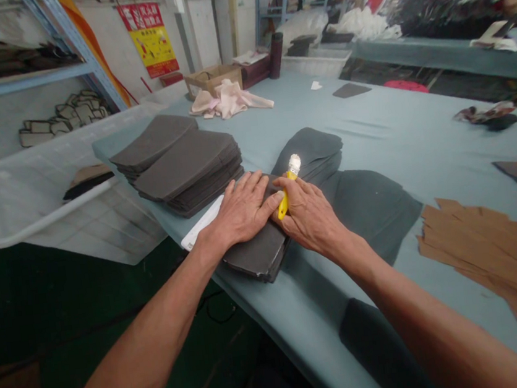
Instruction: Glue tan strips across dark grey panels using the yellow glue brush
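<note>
My left hand (247,206) lies flat, fingers stretched out, on a small stack of dark grey panels (258,253) near the table's edge. Held in my right hand (310,213) is a brush (283,205) with a yellow handle, its whitish end pointing up and away from me. The right hand rests against the right side of the same stack, close to my left thumb. A white flat object (203,224) shows partly from under the stack and left hand. Beyond my hands are dark fabric pieces (312,147), with more dark pieces (372,206) to the right.
Thick piles of grey panels (190,164) stand at the table's left edge, beside a white plastic bin (61,148). Brown pieces (489,248) are spread at the right. Pinkish cloth (229,99), a cardboard box (212,78) and a dark bottle (276,55) occupy the far end.
</note>
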### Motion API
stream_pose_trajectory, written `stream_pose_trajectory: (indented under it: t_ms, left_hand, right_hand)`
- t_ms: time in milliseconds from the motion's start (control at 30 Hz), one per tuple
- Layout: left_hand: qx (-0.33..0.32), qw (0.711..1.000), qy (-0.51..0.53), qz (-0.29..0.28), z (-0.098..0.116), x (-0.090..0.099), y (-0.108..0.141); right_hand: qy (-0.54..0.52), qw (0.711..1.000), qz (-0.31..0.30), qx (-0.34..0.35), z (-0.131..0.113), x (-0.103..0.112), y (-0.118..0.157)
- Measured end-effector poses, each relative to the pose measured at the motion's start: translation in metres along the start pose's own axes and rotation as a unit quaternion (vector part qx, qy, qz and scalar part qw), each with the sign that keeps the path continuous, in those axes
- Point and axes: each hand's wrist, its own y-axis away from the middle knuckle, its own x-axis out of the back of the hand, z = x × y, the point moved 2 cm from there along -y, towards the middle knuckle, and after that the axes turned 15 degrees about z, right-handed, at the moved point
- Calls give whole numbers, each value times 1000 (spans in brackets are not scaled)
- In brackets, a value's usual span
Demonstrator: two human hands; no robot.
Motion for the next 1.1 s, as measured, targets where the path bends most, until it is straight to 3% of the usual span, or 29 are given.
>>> stream_pose_trajectory:
  t_ms: [533, 700, 833, 1100]
  left_hand:
    - [-2, 1000, 16, 24, 0, 8, 4]
    - [-21, 997, 30, 70, 5, 29, 28]
    - [-58, 994, 55, 75, 12, 41, 53]
    - [-94, 992, 60, 58, 18, 33, 65]
  right_hand:
    - [14, 1000, -24, -6, -2, 1, -3]
    - [18, 1000, -21, -8, -3, 1, -4]
    - [16, 1000, -20, -8, -2, 1, -5]
    - [-4, 1000, -9, 2, 0, 5, -5]
